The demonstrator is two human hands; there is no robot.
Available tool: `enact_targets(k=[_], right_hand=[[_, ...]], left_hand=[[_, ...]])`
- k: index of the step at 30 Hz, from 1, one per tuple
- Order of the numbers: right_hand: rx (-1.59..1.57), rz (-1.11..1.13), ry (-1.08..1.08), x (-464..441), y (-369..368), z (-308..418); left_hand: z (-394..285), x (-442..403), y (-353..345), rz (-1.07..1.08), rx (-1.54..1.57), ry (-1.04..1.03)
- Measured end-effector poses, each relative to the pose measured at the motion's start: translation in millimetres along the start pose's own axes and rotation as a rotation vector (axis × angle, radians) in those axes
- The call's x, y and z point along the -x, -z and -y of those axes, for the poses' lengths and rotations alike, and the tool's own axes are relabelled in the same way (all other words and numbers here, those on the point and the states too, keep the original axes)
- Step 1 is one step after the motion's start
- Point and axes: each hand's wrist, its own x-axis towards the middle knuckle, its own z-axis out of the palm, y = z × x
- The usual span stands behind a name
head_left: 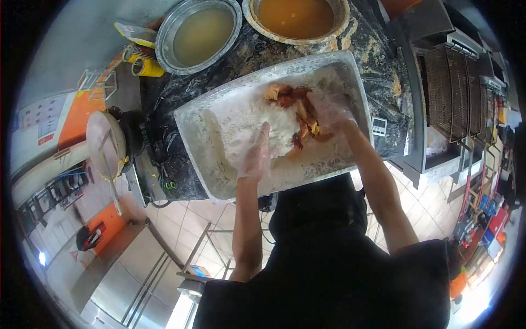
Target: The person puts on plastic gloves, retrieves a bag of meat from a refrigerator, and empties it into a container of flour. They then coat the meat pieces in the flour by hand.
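Observation:
A large tub (pixel 205 183) holds a mound of white flour (pixel 279 125) and a heap of reddish-brown, wet-looking pieces, perhaps marinated meat (pixel 307 115). My left hand (pixel 256 157), its fingers stretched out, is at the near side of the flour and holds nothing I can see. On the right, my right hand (pixel 333 112) is beside the reddish pieces. Motion blur smears its fingers, so what it grips, if anything, cannot be made out. Both hands appear to be in thin clear gloves.
Behind the tub stand a metal bowl of cloudy liquid (pixel 203 35) and a bowl of orange liquid (pixel 296 19). A small white digital device (pixel 378 126) lies right of the tub. Wire fryer baskets (pixel 452 88) are farther right. Green-handled scissors (pixel 170 185) lie at left.

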Motion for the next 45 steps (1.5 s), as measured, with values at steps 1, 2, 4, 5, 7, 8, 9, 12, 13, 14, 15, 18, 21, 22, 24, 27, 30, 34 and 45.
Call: enact_targets(k=[1,2,4,5,7,8,9,12,13,14,15,18,21,22,24,27,30,34,45], right_hand=[[0.014,0.003,0.001,-3.1,5.2,-1.2],[-0.395,0.185,-0.255,-12.9,26.7,11.1],[-0.800,0.365,-0.513,-20.0,58.1,29.6],[-0.677,0.378,-0.541,-18.3,68.6,37.3],[-0.608,0.280,-0.673,-20.2,55.4,48.0],[-0.607,0.287,-0.667,-27.9,60.4,53.3],[-0.608,0.306,-0.694,-38.8,71.0,57.8],[-0.781,0.277,-0.687,-47.4,60.0,59.0],[-0.953,0.236,-0.655,-47.1,46.4,57.7],[-0.950,0.226,-0.649,-48.2,23.6,53.2],[-1.198,0.163,-0.464,-48.4,-4.3,48.3],[-1.520,0.151,-0.337,-37.7,5.6,57.1],[-1.275,0.243,-0.356,-20.9,-6.0,41.7],[-1.277,0.234,-0.355,-17.6,-7.1,39.3],[-1.155,0.245,-0.296,-11.1,-3.0,40.3],[-0.368,0.411,-0.624,-28.8,134.3,91.0],[-0.285,0.484,-0.425,-32.3,70.8,54.3],[-0.198,0.581,-0.608,-66.0,83.8,29.4],[-0.004,0.304,0.085,-121.2,-18.4,15.8]], left_hand=[[-14.8,9.4,-2.1,0.011,-0.198,0.036],[-24.1,12.4,-0.4,0.021,-0.398,0.070],[25.7,-37.4,36.8,-0.207,-0.651,-0.119],[22.9,-43.5,34.2,-0.449,-0.903,-0.306],[15.2,-55.7,33.4,-0.382,-0.799,-0.218],[5.9,-56.3,26.7,-0.318,-0.692,-0.130],[9.6,-66.2,21.4,-0.325,-0.688,-0.127],[15.7,-85.8,-1.5,-0.476,-0.548,-0.099],[10.4,-84.7,-8.4,-0.328,-0.339,-0.102],[4.6,-85.1,-13.7,-0.176,-0.132,-0.106],[9.9,-99.4,-8.1,-0.174,-0.132,-0.113],[15.3,-127.8,10.3,0.129,0.156,-0.051],[-9.2,-90.9,8.5,0.083,-0.106,-0.319],[-14.2,-79.5,10.7,0.087,-0.113,-0.322],[-49.9,-29.7,-3.6,-0.087,-0.740,-0.287],[-30.4,-37.9,16.1,-0.304,-1.258,-0.556],[-40.6,-34.5,20.2,-0.064,-1.089,-0.446],[-53.5,-44.5,11.3,-0.201,-1.179,-0.424],[-18.3,-120.2,1.4,0.113,0.010,-0.175]])
